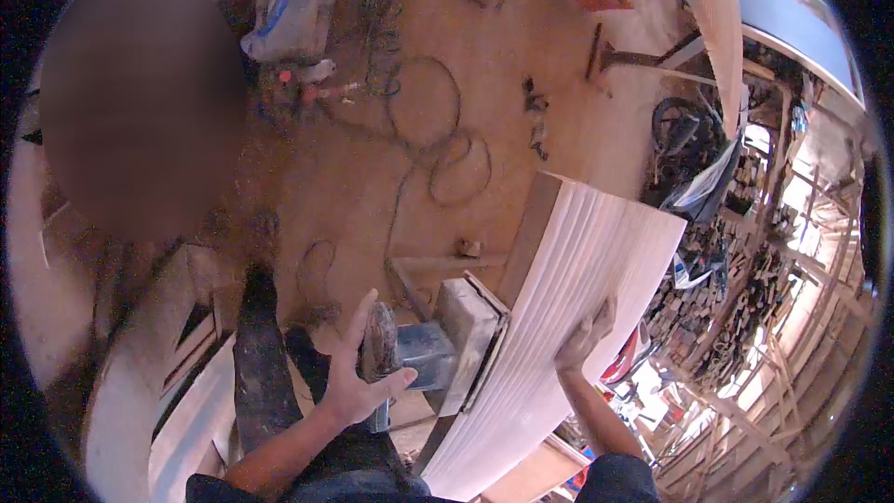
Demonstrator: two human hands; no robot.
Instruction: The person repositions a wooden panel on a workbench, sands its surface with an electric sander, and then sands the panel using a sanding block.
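Observation:
My left hand [352, 384] is wrapped around the rounded dark grip of a dusty electric sander [428, 354], fingers on one side and thumb on the other. The sander is turned sideways, its flat pad against or very close to the side of a long pale wooden piece [579, 251] with lengthwise grooves. That piece stands at a slant in front of me, running from near my lap up to the right. My right hand [589, 335] lies on its grooved face near the right edge, fingers stretched out and slightly bent, holding nothing.
A loose cable [424, 126] loops over the dusty brown floor [521, 65]. Beyond stand a motorcycle [694, 163] and piled wood pieces [745, 293] on the right. A whitish container [296, 9] sits at upper left, and wooden frame parts [186, 363] stand at lower left.

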